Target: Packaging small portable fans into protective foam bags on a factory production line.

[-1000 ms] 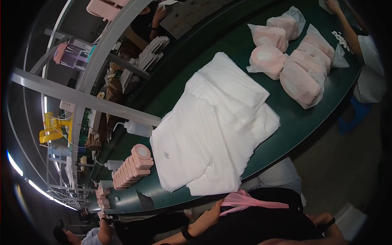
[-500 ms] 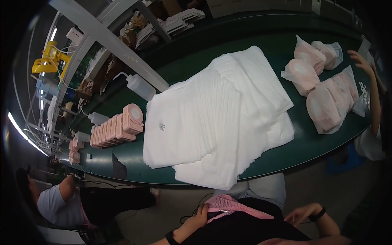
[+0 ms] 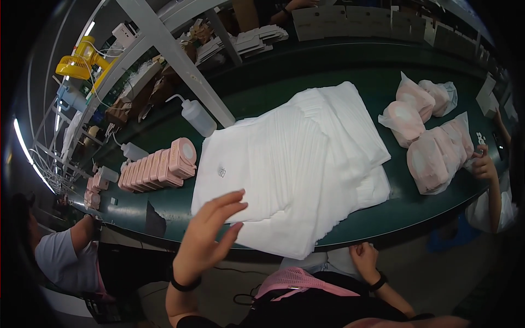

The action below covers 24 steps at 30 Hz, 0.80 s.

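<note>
Head view: one fanned pile of white sheets (image 3: 290, 158), mid-length on a green tabletop (image 3: 402, 215), pink cases (image 3: 158, 169) in a row to its left. Left hand (image 3: 206, 235): thumb and fingers spread, at the pile's near-left edge, contact unclear; right hand (image 3: 365, 258): fingers curled, apart from the pile, grip indeterminable.

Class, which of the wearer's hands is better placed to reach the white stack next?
Left, probably: the left hand is raised and open, overlapping the white stack's near-left edge in view; the right hand is lower and apart from it.
</note>
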Tool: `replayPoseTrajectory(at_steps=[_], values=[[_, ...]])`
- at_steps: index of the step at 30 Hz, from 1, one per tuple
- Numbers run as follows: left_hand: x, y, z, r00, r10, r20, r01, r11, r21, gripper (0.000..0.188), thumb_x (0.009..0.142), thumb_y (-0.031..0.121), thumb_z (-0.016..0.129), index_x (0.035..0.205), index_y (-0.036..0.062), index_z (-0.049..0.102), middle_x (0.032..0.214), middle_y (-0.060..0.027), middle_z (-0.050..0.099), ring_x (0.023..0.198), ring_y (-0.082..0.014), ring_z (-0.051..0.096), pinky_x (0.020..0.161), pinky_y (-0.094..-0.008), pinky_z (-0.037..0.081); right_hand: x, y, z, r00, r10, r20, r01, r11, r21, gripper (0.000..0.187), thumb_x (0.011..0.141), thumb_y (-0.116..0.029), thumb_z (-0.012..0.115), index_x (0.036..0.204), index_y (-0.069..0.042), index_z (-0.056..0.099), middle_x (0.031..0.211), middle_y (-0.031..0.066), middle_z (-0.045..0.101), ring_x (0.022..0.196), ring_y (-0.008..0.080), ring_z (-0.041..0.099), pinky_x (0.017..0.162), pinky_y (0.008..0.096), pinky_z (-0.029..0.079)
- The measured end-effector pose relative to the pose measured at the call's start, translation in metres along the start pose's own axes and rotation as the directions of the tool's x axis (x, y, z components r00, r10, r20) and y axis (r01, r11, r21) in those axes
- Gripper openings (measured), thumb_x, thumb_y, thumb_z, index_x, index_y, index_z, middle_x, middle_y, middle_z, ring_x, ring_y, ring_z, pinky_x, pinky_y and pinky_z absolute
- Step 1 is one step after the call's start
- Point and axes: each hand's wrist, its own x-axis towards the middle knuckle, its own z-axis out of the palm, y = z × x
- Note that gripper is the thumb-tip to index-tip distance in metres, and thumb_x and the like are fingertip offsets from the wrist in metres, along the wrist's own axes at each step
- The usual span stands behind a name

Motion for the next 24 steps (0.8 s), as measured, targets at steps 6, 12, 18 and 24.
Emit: replayPoseTrajectory(at_steps=[6,12,18,24], values=[[0.070,-0.002,-0.061,0.728,0.404,-0.554,-0.613,0.746,-0.261,0.019,0.088,-0.002,0.042,0.100,-0.0048,0.057,0.113,-0.0206,0.058,0.095,-0.0240,0.062,0.085,-0.0343,0.048,-0.001,-0.001,0.013,0.957,0.070,-0.282,-0.020,0.984,0.177,0.025,0.073,-0.017,0.069,0.063,-0.007,0.048,0.051,0.0053,0.051,0.048,0.0258,0.054,0.048,0.0380,0.040],[0.191,-0.098,0.021,0.796,0.062,-0.603,-0.239,0.946,-0.219,0.032,0.095,0.017,0.046,0.122,0.0013,0.052,0.117,-0.0145,0.058,0.107,-0.0232,0.056,0.091,-0.0321,0.044,-0.003,0.019,0.018,0.939,-0.001,-0.345,0.026,0.997,0.068,0.027,0.073,-0.016,0.069,0.062,-0.006,0.047,0.050,0.0061,0.050,0.045,0.0240,0.052,0.046,0.0355,0.039],[0.172,-0.227,0.205,0.903,-0.330,-0.274,0.385,0.905,0.182,0.052,0.093,0.035,0.042,0.134,0.0033,0.038,0.141,-0.0196,0.035,0.132,-0.0352,0.028,0.107,-0.0545,0.018,-0.005,0.008,0.025,0.939,0.060,-0.338,-0.003,0.986,0.168,0.028,0.072,-0.017,0.069,0.061,-0.006,0.045,0.049,0.0054,0.049,0.044,0.0239,0.051,0.046,0.0368,0.038],[0.152,-0.205,0.208,0.957,-0.235,-0.168,0.247,0.968,0.053,0.046,0.095,0.031,0.036,0.132,0.0038,0.041,0.139,-0.0193,0.037,0.132,-0.0341,0.030,0.109,-0.0505,0.018,-0.006,0.005,0.012,0.947,0.078,-0.311,-0.060,0.996,0.068,0.026,0.074,-0.016,0.068,0.065,-0.004,0.047,0.054,0.0068,0.051,0.048,0.0210,0.052,0.047,0.0345,0.040]])
